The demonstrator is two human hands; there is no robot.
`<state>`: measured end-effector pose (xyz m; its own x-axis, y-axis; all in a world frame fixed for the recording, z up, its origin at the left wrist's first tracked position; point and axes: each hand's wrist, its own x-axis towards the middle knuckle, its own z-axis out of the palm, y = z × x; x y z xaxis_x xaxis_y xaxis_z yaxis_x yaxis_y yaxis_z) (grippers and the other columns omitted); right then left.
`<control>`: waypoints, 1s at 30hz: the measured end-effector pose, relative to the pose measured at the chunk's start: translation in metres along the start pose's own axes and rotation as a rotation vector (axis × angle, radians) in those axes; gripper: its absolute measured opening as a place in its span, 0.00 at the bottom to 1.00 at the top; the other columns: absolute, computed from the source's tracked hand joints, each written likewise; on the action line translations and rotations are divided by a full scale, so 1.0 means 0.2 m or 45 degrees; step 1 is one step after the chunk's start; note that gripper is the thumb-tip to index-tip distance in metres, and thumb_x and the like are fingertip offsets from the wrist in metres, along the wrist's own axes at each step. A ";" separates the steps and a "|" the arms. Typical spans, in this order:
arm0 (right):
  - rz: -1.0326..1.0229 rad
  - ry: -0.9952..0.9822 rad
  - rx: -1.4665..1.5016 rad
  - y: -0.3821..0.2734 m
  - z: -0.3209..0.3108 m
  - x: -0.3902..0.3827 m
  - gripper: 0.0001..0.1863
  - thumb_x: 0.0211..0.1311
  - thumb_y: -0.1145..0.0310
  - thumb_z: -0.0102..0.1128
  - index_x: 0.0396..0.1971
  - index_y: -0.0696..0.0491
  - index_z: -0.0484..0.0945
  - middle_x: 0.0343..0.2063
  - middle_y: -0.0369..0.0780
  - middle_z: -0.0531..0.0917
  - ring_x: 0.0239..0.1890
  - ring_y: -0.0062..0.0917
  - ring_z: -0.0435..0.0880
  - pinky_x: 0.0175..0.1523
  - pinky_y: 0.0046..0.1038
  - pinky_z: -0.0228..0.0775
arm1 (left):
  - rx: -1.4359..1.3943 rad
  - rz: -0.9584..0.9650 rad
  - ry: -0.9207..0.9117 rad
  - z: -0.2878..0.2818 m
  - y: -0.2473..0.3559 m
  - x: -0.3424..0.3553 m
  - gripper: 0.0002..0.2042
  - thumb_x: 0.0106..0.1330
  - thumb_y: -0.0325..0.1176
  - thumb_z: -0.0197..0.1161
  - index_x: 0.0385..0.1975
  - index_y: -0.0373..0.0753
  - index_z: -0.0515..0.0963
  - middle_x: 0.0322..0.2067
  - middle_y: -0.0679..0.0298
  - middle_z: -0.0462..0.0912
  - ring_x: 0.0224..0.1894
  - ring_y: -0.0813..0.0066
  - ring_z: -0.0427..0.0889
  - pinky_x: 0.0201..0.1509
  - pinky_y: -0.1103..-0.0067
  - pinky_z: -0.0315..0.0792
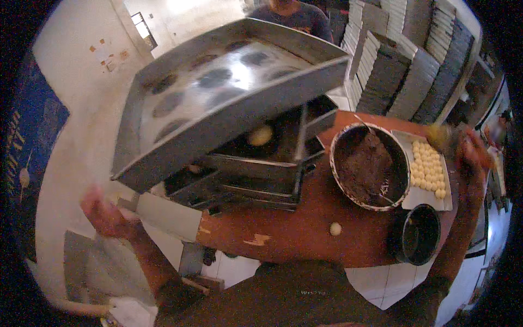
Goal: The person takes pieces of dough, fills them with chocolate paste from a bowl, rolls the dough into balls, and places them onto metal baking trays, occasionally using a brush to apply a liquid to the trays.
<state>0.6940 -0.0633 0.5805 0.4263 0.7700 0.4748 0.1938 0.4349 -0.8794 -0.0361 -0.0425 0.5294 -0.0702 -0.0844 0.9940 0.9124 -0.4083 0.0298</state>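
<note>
My left hand (106, 212), well left of the bowl (370, 166) of dark brown filling, is blurred, fingers loosely parted and seemingly empty. My right hand (474, 152) is beyond the bowl's right side, by a blurred yellowish thing (440, 136) — I can't tell its grip. Pale balls (427, 170) sit in rows on a white tray (414, 203) right of the bowl; a stack of metal trays (256, 163) stands left of it on the counter (305, 240).

Trays (234, 122) (apparently stacked) lie left of bowl (400, 163).
</note>
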 end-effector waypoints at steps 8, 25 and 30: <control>-0.533 -1.069 -0.170 -0.99 2.01 -0.08 0.18 0.59 0.61 0.70 0.45 0.56 0.87 0.38 0.38 0.89 0.40 0.22 0.85 0.49 0.26 0.77 | -0.733 -0.301 -0.960 0.47 -0.44 0.48 0.29 0.69 0.59 0.41 0.27 0.35 0.73 0.30 0.57 0.73 0.39 0.61 0.73 0.65 0.63 0.61; -0.417 -1.707 -0.510 -0.36 3.13 0.47 0.15 0.55 0.66 0.74 0.41 0.57 0.89 0.31 0.36 0.89 0.31 0.20 0.86 0.40 0.25 0.79 | -0.740 -0.360 -0.602 0.55 -0.21 0.37 0.18 0.52 0.48 0.47 0.15 0.39 0.58 0.19 0.60 0.58 0.28 0.59 0.63 0.62 0.58 0.60; -0.738 -0.732 -1.591 -0.12 2.82 1.05 0.12 0.54 0.59 0.75 0.31 0.51 0.87 0.26 0.38 0.87 0.34 0.16 0.86 0.39 0.29 0.78 | -0.917 -0.295 -0.594 0.68 -0.12 0.32 0.19 0.54 0.50 0.47 0.16 0.38 0.59 0.20 0.60 0.59 0.29 0.59 0.63 0.63 0.57 0.60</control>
<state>0.2806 0.3513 0.7225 -0.3130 0.8376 0.4477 0.9489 0.2954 0.1107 -0.0065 0.0862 0.6059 0.0928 0.3862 0.9178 0.4097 -0.8549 0.3183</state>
